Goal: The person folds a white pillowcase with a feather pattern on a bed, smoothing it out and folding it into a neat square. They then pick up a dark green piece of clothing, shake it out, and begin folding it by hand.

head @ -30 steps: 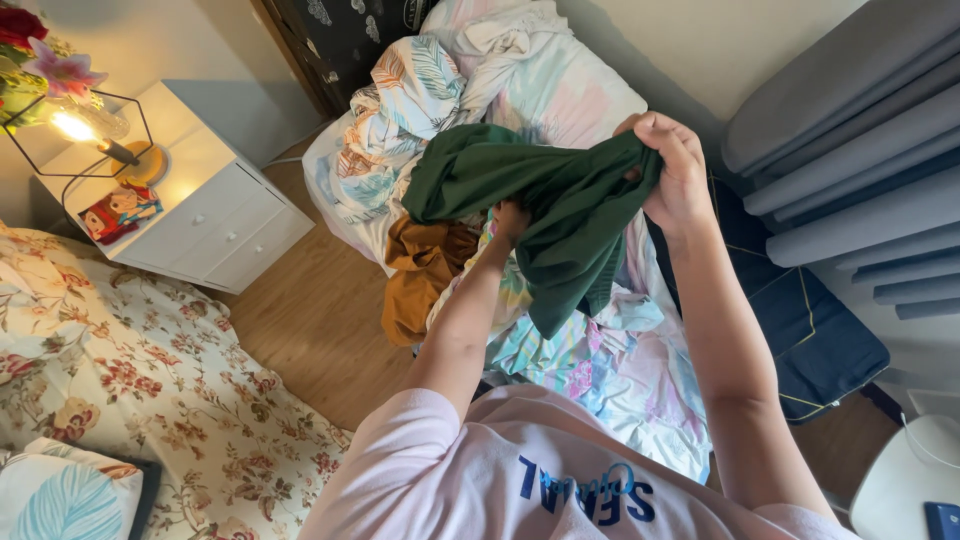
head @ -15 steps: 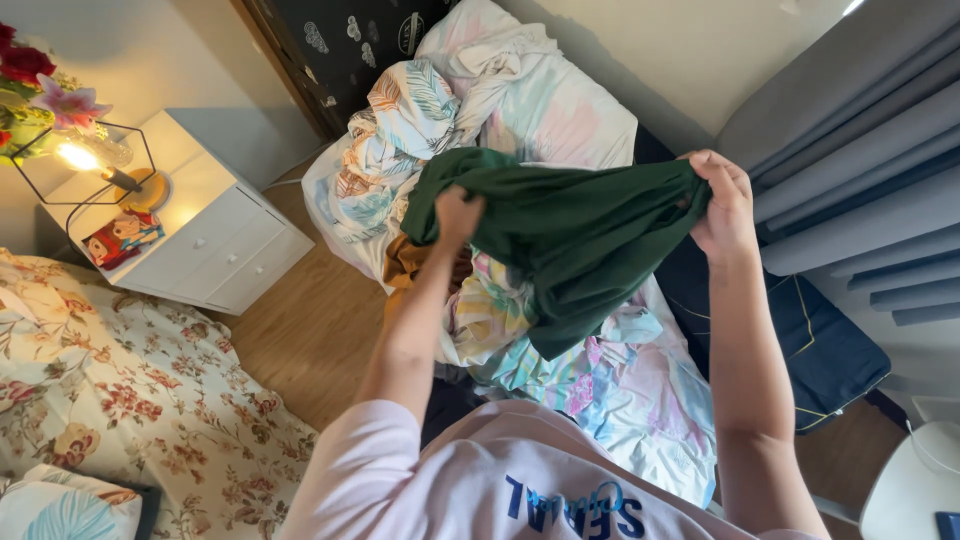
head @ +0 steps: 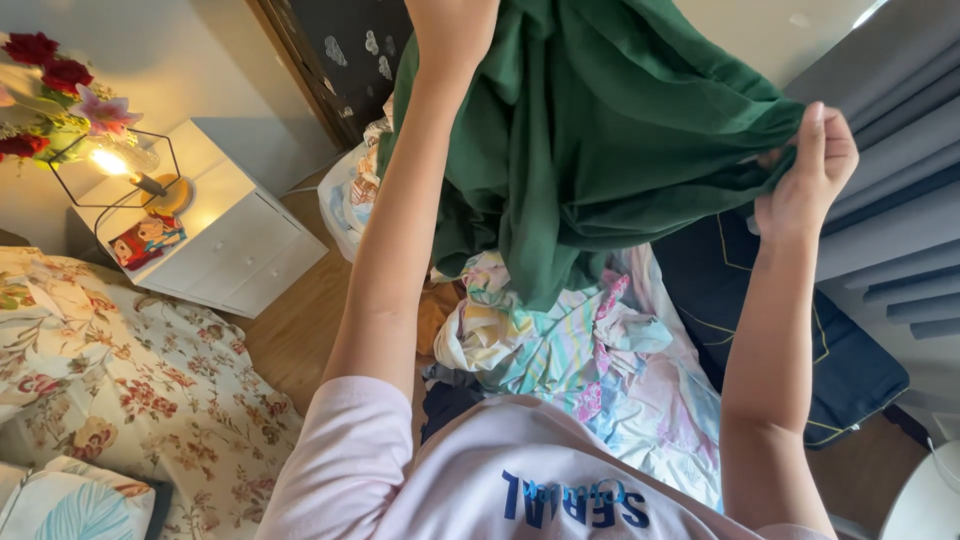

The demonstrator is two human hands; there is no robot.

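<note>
A dark green garment [head: 600,130] hangs spread in the air in front of me. My left hand [head: 450,30] grips its upper edge near the top of the frame, with the fingers partly cut off by the frame edge. My right hand [head: 812,170] pinches the other side of the cloth next to the grey curtain. Below the garment lies a heap of pastel patterned clothes [head: 560,340], with a brown piece [head: 435,315] at its left.
A white nightstand [head: 225,240] with a lit wire-frame lamp [head: 120,165] and flowers [head: 55,90] stands at the left. A floral bedspread [head: 110,390] fills the lower left. Grey curtains [head: 900,150] and a dark blue cushion [head: 830,360] are at the right.
Both hands have lifted the green garment up and pulled it wider apart. It now covers most of the clothes heap behind it, and my view sits closer to it.
</note>
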